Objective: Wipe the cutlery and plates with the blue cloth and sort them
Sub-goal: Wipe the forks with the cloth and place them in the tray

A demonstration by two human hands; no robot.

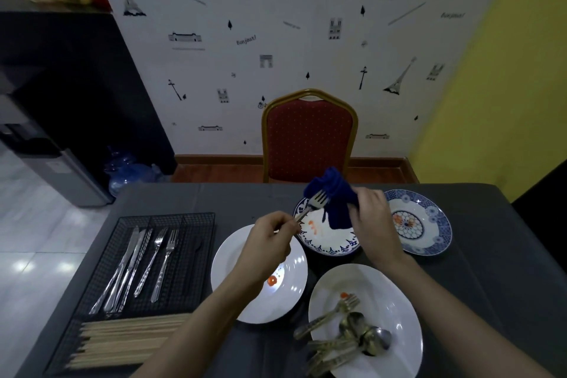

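Right now you are holding a silver metal fork (313,205) by its handle, pinched in the curled fingers of your left hand (270,239), with the tines raised over the blue-rimmed white plate (325,242) that is carrying orange smears. Your right hand (372,218) is gripping the bunched dark blue cloth (333,196), fingers closed round it, and the cloth is touching the fork's tines.

To your left, the black wire-mesh cutlery tray (147,270) is already holding knives and forks in its upper compartments and pale wooden chopsticks (125,341) in the near one. Nearest you, a plain white plate (392,301) is carrying a heap of gold-toned forks and spoons (343,334), which look to be waiting their turn. A white plate with a small red flower mark (294,273) is lying under your left forearm, and a blue patterned plate (429,221) is sitting at the far right of the dark grey tabletop (491,285).

Several things could go wrong. Your left pinch is sitting low on a thin handle, so a hard rub may twist the fork loose onto the plate below. The cloth's hanging tail is dangling close to the orange smears and may pick them up, then spread them onto the fork.
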